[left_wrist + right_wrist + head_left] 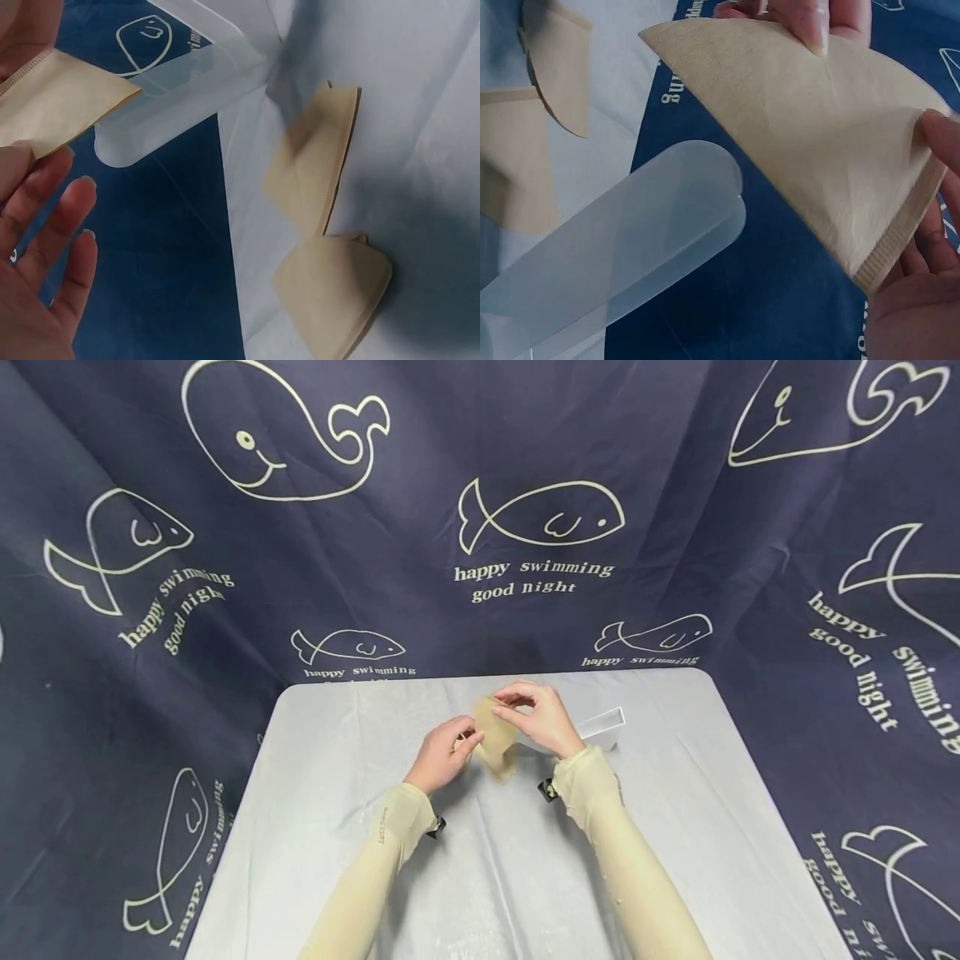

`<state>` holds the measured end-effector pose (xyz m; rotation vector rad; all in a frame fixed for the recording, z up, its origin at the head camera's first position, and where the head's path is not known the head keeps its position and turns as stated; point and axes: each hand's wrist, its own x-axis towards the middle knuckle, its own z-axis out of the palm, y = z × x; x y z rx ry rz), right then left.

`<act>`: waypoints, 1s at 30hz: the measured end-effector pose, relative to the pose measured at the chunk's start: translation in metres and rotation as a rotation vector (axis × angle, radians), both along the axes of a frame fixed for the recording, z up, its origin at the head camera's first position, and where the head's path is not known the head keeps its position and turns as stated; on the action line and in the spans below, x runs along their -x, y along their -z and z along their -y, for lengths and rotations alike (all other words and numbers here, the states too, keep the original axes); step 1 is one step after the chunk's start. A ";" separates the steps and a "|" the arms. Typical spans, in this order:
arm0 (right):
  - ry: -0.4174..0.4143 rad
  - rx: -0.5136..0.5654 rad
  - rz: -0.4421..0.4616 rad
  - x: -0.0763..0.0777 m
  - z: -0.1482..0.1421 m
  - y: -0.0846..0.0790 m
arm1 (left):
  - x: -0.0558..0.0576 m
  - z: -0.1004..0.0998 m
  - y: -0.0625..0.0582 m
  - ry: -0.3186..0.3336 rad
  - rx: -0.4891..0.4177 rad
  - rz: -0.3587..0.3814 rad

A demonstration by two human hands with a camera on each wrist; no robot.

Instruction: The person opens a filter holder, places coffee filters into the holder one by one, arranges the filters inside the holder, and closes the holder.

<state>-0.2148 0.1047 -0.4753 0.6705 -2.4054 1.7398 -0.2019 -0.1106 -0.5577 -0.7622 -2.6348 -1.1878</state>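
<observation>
Both hands hold a tan cone-shaped coffee filter (pixel 497 727) raised over the table. My left hand (pixel 442 753) pinches one side of it; in the left wrist view the thumb lies on the paper, with the other fingers spread below. My right hand (pixel 542 718) pinches the opposite side, close to the crimped seam in the right wrist view. Two more paper filters, one (pixel 311 165) beside another (pixel 334 289), lie on the table below the hands. A translucent plastic container (pixel 652 225), long and round-ended, is near the right hand.
A pale grey cloth covers the table (pixel 322 860). Dark blue curtains (pixel 525 635) with fish and whale drawings hang behind it and on both sides. In the head view, the container's open rim (pixel 603 723) shows past the right wrist, near the table's far edge.
</observation>
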 end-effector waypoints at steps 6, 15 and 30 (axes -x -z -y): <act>0.003 0.022 0.011 0.000 0.004 0.002 | 0.000 0.002 -0.003 -0.004 -0.013 0.024; 0.065 0.226 0.115 -0.001 -0.003 0.011 | -0.004 0.003 0.006 -0.036 -0.150 0.127; 0.262 0.310 0.076 -0.008 -0.045 0.025 | 0.001 0.014 -0.002 -0.057 -0.056 -0.079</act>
